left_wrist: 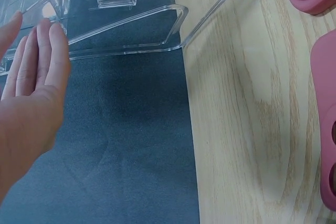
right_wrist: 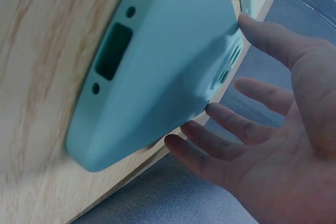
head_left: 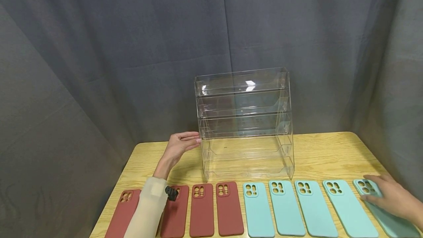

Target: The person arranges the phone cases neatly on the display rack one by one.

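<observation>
In the head view, my left hand [head_left: 180,146] is held beside the clear tiered rack [head_left: 247,137], its straight fingers together at the rack's left side. The left wrist view has the same hand [left_wrist: 37,87] flat against or just beside the clear plastic [left_wrist: 126,51]; exact contact cannot be told. At the far right, my right hand [head_left: 391,195] reaches over the camera end of the rightmost teal phone case [head_left: 394,223]. In the right wrist view, the spread thumb and fingers of that hand [right_wrist: 262,124] are at opposite edges of the case [right_wrist: 157,72], without a visible firm grip.
Several more teal cases [head_left: 259,212] lie in a row along the table's [head_left: 310,157] front. Left of them are several red cases [head_left: 230,210], one partly behind my left sleeve [head_left: 147,208]. Grey curtains [head_left: 158,47] stand behind the table and at both sides.
</observation>
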### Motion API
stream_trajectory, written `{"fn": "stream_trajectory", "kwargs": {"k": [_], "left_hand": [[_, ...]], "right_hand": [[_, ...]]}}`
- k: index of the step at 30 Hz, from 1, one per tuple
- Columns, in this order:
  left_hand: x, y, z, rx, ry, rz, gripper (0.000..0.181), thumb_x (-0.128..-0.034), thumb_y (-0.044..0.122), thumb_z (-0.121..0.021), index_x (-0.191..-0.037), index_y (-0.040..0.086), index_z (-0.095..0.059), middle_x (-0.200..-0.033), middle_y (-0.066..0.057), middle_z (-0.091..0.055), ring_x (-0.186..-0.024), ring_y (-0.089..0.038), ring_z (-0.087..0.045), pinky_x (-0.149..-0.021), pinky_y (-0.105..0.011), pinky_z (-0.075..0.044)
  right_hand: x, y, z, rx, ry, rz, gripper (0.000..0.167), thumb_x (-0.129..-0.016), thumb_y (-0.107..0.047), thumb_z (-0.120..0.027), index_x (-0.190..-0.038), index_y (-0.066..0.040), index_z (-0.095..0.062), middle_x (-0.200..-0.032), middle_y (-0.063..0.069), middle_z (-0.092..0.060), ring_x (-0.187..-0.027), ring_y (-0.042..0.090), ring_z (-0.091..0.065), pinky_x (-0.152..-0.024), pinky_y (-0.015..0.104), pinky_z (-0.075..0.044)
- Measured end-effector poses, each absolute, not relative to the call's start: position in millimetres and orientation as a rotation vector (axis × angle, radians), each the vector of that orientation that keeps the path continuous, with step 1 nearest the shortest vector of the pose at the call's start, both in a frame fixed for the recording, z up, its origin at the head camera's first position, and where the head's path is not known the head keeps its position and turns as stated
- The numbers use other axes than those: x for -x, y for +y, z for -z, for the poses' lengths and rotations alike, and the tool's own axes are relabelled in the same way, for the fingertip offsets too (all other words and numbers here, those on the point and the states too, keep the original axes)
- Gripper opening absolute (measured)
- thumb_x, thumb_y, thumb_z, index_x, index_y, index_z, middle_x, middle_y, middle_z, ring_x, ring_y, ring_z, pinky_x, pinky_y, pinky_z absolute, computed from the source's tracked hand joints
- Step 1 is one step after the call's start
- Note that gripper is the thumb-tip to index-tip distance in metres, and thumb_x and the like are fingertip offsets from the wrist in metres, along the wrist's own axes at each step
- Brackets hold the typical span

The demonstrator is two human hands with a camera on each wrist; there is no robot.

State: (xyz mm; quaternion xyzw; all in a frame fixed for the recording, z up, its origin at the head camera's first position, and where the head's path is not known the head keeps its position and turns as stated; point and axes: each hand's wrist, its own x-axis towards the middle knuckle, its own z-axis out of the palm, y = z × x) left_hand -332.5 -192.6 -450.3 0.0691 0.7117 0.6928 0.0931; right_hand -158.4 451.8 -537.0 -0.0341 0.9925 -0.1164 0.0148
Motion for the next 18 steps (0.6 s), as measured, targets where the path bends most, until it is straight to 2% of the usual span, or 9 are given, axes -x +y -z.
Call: {"fn": "stream_trajectory", "kwargs": {"k": [9, 14, 18], "left_hand": [[334.8, -193.8, 450.2, -0.197, 2.116, -2.064, 0.045, -0.0935, 0.003, -0.078, -0.137, -0.002, -0.066, -0.138, -0.025, -0.068, -0.111, -0.019, -0.077, -0.103, -0.039, -0.062], [334.9, -194.7, 449.5, -0.187, 2.123, -2.058, 0.045, -0.0935, 0.003, -0.078, -0.137, -0.002, -0.066, -0.138, -0.025, -0.068, -0.111, -0.019, -0.077, -0.106, -0.043, -0.059], [334.8, -195.2, 449.1, -0.184, 2.147, -2.047, 0.045, -0.0937, 0.004, -0.078, -0.137, -0.002, -0.066, -0.138, -0.024, -0.069, -0.111, -0.017, -0.077, -0.105, -0.042, -0.061]], "right_hand": [[163.6, 450.9, 538.3, 0.158, 3.128, 0.328, 0.075, -0.084, -0.035, -0.087, -0.126, 0.019, -0.058, -0.114, 0.044, -0.062, -0.104, 0.062, -0.06, -0.079, 0.065, -0.055], [167.0, 448.4, 538.4, 0.2, 3.141, 0.35, 0.077, -0.084, -0.035, -0.087, -0.13, 0.019, -0.057, -0.118, 0.045, -0.061, -0.107, 0.062, -0.059, -0.079, 0.067, -0.055], [170.4, 445.8, 537.0, 0.24, 3.142, 0.37, 0.075, -0.085, -0.032, -0.087, -0.132, 0.017, -0.057, -0.119, 0.043, -0.061, -0.106, 0.06, -0.061, -0.079, 0.066, -0.056]]}}
